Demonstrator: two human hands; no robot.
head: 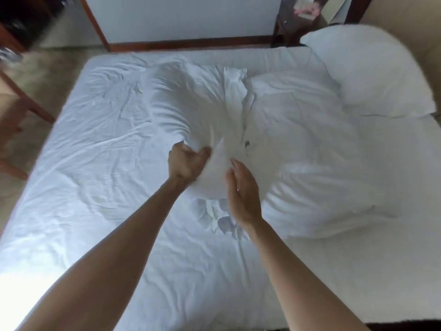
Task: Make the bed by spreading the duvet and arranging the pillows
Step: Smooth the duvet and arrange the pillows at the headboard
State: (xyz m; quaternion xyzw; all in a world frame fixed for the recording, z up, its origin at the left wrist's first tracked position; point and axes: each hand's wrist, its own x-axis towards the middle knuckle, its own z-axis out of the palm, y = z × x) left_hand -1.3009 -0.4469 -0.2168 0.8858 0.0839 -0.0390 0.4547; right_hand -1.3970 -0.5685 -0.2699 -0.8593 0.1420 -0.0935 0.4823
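Both forearms enter from the bottom edge, elbows cut off. Left hand (187, 162) is clenched on a bunch of white fabric, the blurred pillow (191, 108) lifted over the wrinkled sheet (95, 151); its fingertips are buried in the cloth. Right hand (243, 194) is flat and unclenched, held against the same fabric, gripping nothing. Second pillow (305, 163) lies just right; third pillow (372, 75) sits at the headboard end. Duvet cannot be identified.
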